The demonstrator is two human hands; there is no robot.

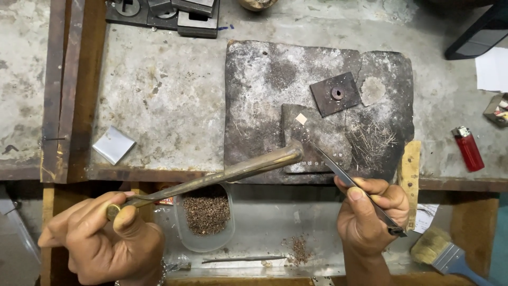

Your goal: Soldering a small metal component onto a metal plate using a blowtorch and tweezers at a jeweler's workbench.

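Brass blowpipe point(233, 172): gripped in your left hand point(100, 238). Tweezers point(352, 182): pinched by your right hand point(370, 212), tips near small pale square point(301, 118) on charred soldering block point(317, 106). Step judged: positioning for soldering; steady aim needed.

We logged the scorched slab point(264, 95) as mottled grey-black, the small tile point(301, 118) pale cream, the blowpipe point(233, 172) tarnished brass. The lighter point(468, 149) was red, the worktop point(164, 90) stained grey, the brush point(442, 253) tan-bristled with blue handle.
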